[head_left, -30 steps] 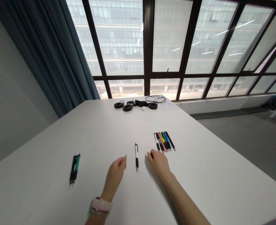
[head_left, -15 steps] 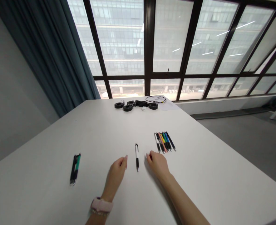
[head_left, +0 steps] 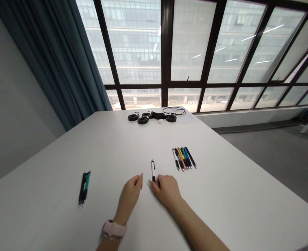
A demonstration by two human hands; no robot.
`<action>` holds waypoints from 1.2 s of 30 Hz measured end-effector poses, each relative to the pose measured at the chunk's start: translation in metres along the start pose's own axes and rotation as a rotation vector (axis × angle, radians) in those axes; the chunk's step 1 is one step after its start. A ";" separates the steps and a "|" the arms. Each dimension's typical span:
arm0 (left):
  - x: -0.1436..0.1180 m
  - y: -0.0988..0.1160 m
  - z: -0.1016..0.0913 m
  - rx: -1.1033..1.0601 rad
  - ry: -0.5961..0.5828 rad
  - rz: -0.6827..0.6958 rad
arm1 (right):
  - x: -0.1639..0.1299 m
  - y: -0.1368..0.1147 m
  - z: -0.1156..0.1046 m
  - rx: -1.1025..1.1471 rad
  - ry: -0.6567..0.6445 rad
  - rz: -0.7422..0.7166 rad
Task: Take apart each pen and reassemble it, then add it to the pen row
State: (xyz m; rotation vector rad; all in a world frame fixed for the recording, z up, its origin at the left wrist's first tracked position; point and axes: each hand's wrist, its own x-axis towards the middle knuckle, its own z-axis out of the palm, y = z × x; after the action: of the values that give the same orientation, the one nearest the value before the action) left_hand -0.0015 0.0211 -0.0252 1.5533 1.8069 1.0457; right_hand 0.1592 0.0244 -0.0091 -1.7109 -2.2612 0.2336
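A white pen [head_left: 153,170] with a black grip and clip lies lengthwise on the white table [head_left: 117,150] between my hands. At its lower end is my right hand [head_left: 168,190], thumb on the pen's left side and curled fingers on its right, with a gap between them; the pen's tip is hidden behind the thumb. My left hand [head_left: 131,190] rests a little left of the pen, not touching it. Its thumb and fingers are closed, and nothing shows in them. A pink watch [head_left: 114,228] and a bracelet are on that wrist.
Farther right lies a row of several coloured pens [head_left: 184,158], side by side. At the left is a small group of black and green pens [head_left: 84,188]. Black tape-like rolls [head_left: 143,120] and a black cable [head_left: 174,111] lie at the table's far end.
My right hand has moved left and slightly toward me, from beside the pen row to the white pen's lower end, and its thumb has spread. The left hand and pens have stayed put.
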 end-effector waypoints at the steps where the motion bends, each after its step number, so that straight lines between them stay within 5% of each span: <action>1: 0.000 0.000 0.000 0.001 0.000 0.002 | 0.000 -0.002 0.001 -0.008 0.003 -0.016; 36: -0.001 0.002 0.000 0.007 -0.024 -0.004 | 0.002 -0.012 0.009 -0.047 0.027 -0.083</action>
State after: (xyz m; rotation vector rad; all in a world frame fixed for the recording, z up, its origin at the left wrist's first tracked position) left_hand -0.0003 0.0204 -0.0238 1.5587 1.7982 1.0156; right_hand 0.1448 0.0233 -0.0141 -1.6281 -2.3296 0.1403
